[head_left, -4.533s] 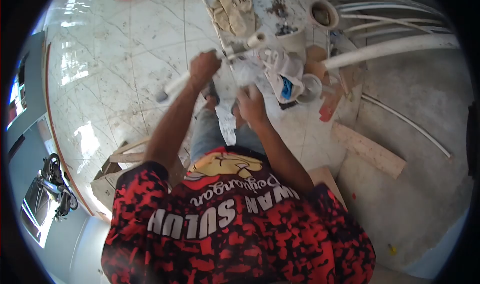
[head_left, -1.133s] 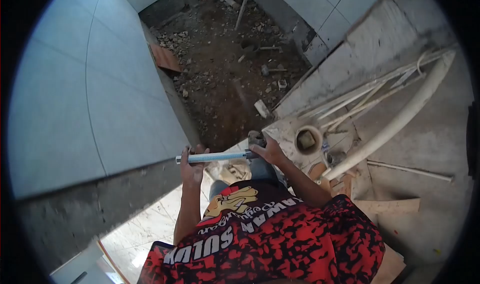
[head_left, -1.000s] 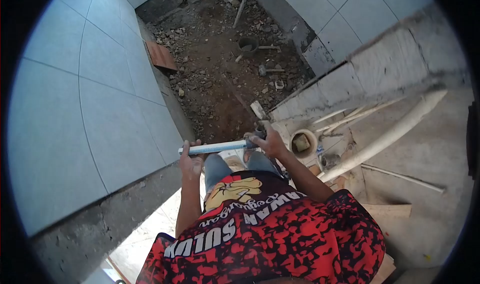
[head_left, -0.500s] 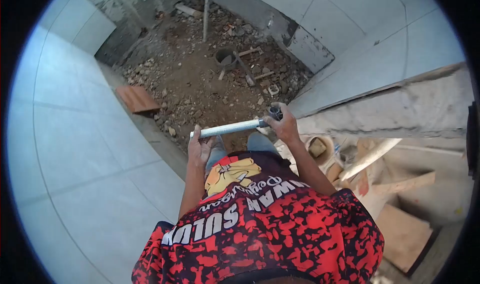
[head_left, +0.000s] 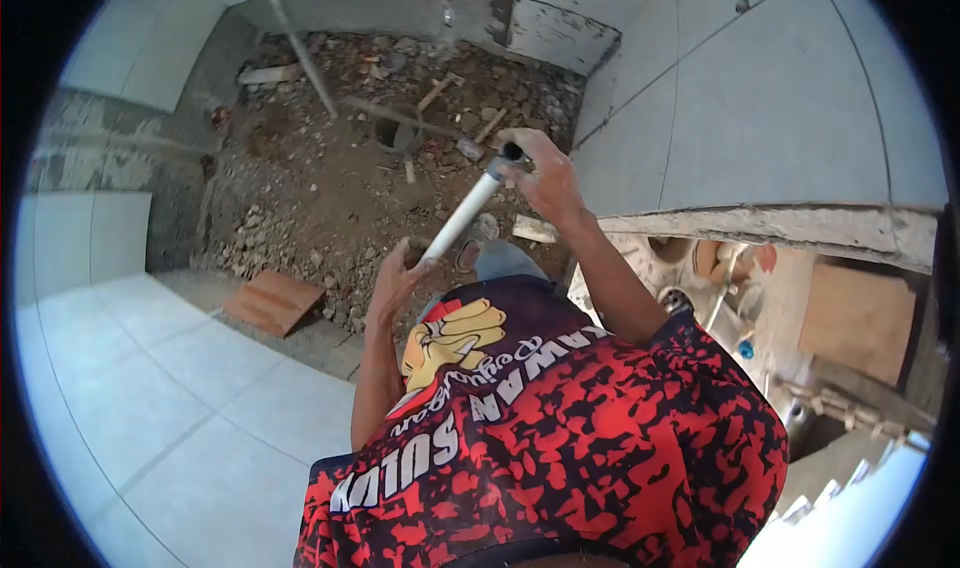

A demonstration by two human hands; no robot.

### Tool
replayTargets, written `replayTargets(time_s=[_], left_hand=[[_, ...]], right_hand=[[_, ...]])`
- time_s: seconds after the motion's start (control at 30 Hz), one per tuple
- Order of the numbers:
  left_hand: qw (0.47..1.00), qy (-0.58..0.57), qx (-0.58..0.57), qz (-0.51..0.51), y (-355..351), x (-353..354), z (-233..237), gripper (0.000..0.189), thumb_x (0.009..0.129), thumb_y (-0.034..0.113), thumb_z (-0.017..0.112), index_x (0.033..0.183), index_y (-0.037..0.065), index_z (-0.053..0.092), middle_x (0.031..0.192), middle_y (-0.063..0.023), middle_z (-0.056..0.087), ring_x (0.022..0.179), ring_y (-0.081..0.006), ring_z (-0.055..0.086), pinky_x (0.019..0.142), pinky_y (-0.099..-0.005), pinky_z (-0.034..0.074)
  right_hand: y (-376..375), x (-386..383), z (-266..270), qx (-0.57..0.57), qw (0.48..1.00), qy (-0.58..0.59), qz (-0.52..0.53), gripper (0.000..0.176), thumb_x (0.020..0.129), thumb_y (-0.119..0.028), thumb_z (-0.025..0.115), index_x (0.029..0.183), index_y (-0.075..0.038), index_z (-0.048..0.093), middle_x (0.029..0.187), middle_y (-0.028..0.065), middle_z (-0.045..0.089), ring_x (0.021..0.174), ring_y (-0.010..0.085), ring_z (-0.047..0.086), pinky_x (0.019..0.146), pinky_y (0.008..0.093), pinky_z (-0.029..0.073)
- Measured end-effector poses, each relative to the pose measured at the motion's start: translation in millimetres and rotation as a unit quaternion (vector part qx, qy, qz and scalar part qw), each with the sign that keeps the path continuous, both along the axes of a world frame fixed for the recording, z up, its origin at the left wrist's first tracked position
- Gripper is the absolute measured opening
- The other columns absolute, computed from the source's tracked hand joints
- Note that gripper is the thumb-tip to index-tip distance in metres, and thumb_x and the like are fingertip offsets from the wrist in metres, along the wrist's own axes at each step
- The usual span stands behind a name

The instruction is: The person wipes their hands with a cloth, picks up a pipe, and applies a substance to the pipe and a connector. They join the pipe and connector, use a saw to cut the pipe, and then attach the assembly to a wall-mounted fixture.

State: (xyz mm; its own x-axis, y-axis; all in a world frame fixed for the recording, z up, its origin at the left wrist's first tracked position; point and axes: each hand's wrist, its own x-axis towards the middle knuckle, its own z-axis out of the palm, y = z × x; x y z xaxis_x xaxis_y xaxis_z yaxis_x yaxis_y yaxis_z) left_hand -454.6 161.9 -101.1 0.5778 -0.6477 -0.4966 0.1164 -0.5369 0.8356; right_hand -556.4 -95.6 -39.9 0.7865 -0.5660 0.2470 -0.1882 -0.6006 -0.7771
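Note:
A short white pipe (head_left: 463, 218) slants up to the right in front of my body, held between both hands. My left hand (head_left: 398, 276) is closed round its lower end, its fingers partly hidden. At the upper end, a dark grey pipe fitting (head_left: 495, 169) caps the pipe, its round opening facing up. My right hand (head_left: 548, 178) grips this fitting, with the thumb on the near side and fingers curled over the far side.
Rubble and soil cover the ground (head_left: 340, 193) ahead. A bucket (head_left: 402, 136), a long-handled hammer (head_left: 470, 149) and a reddish-brown tile (head_left: 273, 304) lie there. An upright pole (head_left: 300, 48) stands behind. Tiled walls (head_left: 780, 98) flank me; a brown board (head_left: 857, 313) is at right.
The pipe has turned from nearly level to a steep slant, its fitting end raised by my right hand. The fitting's opening now shows. My view has shifted to the right.

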Motion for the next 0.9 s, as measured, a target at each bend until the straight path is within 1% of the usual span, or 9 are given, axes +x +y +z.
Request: replayTargets(time_s=[0.17, 0.33, 0.47, 0.53, 0.63, 0.67, 0.73, 0.83, 0.9], left_hand=[[0.96, -0.23, 0.007, -0.157, -106.2, 50.9, -26.9, 0.042, 0.079, 0.027, 0.063, 0.109, 0.0, 0.05, 0.093, -0.0222, 0.06, 0.088, -0.0374, 0.059, 0.072, -0.0394, 0.045], [0.936, -0.206, -0.06, -0.278, -175.0, 76.9, -32.0, 0.041, 0.078, 0.026, 0.063, 0.105, -0.002, 0.05, 0.09, -0.022, 0.059, 0.086, -0.0413, 0.056, 0.071, -0.0439, 0.044], [0.927, -0.177, -0.039, -0.327, -211.1, 96.0, -106.8, 0.037, 0.078, 0.025, 0.062, 0.1, -0.003, 0.051, 0.095, -0.0246, 0.055, 0.091, -0.0418, 0.052, 0.077, -0.0465, 0.041], [0.921, -0.101, -0.006, -0.378, -240.9, 108.0, -119.5, 0.042, 0.08, 0.026, 0.06, 0.106, -0.005, 0.05, 0.108, -0.0262, 0.051, 0.099, -0.0407, 0.05, 0.083, -0.046, 0.039], [0.88, -0.098, 0.125, -0.448, -295.5, 106.4, -168.4, 0.052, 0.082, 0.028, 0.059, 0.12, -0.005, 0.044, 0.114, -0.0243, 0.05, 0.103, -0.0384, 0.05, 0.086, -0.0448, 0.04], [0.863, -0.171, 0.021, -0.474, -303.2, 103.6, -206.6, 0.061, 0.083, 0.029, 0.059, 0.129, -0.003, 0.035, 0.118, -0.0233, 0.049, 0.105, -0.0357, 0.051, 0.088, -0.0437, 0.041], [0.863, -0.141, 0.005, -0.485, -328.5, 92.8, -245.7, 0.061, 0.083, 0.028, 0.059, 0.13, -0.002, 0.034, 0.116, -0.0233, 0.051, 0.105, -0.0353, 0.051, 0.087, -0.0434, 0.042], [0.858, -0.1, 0.001, -0.504, -364.1, 73.8, -270.3, 0.06, 0.083, 0.026, 0.06, 0.129, -0.001, 0.034, 0.116, -0.0235, 0.05, 0.106, -0.0349, 0.051, 0.086, -0.0436, 0.042], [0.855, -0.082, 0.007, -0.512, -378.6, 52.1, -286.8, 0.058, 0.083, 0.025, 0.06, 0.129, -0.001, 0.035, 0.118, -0.0237, 0.049, 0.107, -0.035, 0.05, 0.086, -0.0441, 0.042]], right_hand=[[-39.9, 39.9, -5.8, -0.108, 0.994, -0.002, 0.017, 0.04, 0.07, -0.012, 0.067, 0.108, -0.015, 0.056, 0.106, 0.0062, 0.054, 0.098, 0.0276, 0.054, 0.083, 0.0372, 0.046], [-49.8, 51.3, -10.1, -0.055, 0.996, 0.042, -0.061, 0.048, 0.066, -0.009, 0.069, 0.112, -0.016, 0.055, 0.111, 0.0067, 0.052, 0.105, 0.0311, 0.051, 0.08, 0.0394, 0.048], [-68.0, 46.0, 4.5, -0.074, 0.975, 0.121, -0.173, 0.048, 0.068, -0.01, 0.067, 0.114, -0.015, 0.054, 0.112, 0.0083, 0.052, 0.104, 0.0311, 0.051, 0.079, 0.0398, 0.049], [-65.5, 32.9, -4.8, 0.038, 0.97, 0.1, -0.218, 0.035, 0.074, -0.013, 0.064, 0.107, -0.006, 0.058, 0.108, 0.0123, 0.056, 0.101, 0.0307, 0.054, 0.083, 0.0363, 0.046], [-31.4, 13.0, -50.6, 0.168, 0.92, 0.093, -0.343, 0.021, 0.077, -0.013, 0.063, 0.092, 0.002, 0.059, 0.082, 0.0192, 0.058, 0.079, 0.0325, 0.06, 0.067, 0.0373, 0.047], [-10.2, 6.6, -67.4, 0.233, 0.882, 0.107, -0.395, 0.019, 0.079, -0.013, 0.062, 0.087, 0.004, 0.059, 0.076, 0.0199, 0.057, 0.075, 0.0326, 0.061, 0.065, 0.036, 0.046], [38.2, -7.8, -121.5, 0.29, 0.815, 0.173, -0.472, 0.018, 0.081, -0.018, 0.059, 0.086, -0.001, 0.061, 0.058, 0.0056, 0.054, 0.053, 0.0086, 0.049, 0.049, 0.0275, 0.041], [75.9, 8.0, -154.2, 0.358, 0.744, 0.127, -0.551, 0.016, 0.081, -0.016, 0.059, 0.084, -0.001, 0.061, 0.058, 0.0047, 0.053, 0.054, 0.0086, 0.048, 0.05, 0.0277, 0.041], [85.7, 15.2, -181.5, 0.332, 0.765, 0.085, -0.545, 0.014, 0.081, -0.015, 0.059, 0.083, 0.0, 0.061, 0.059, 0.0061, 0.054, 0.055, 0.011, 0.051, 0.051, 0.0282, 0.042]])
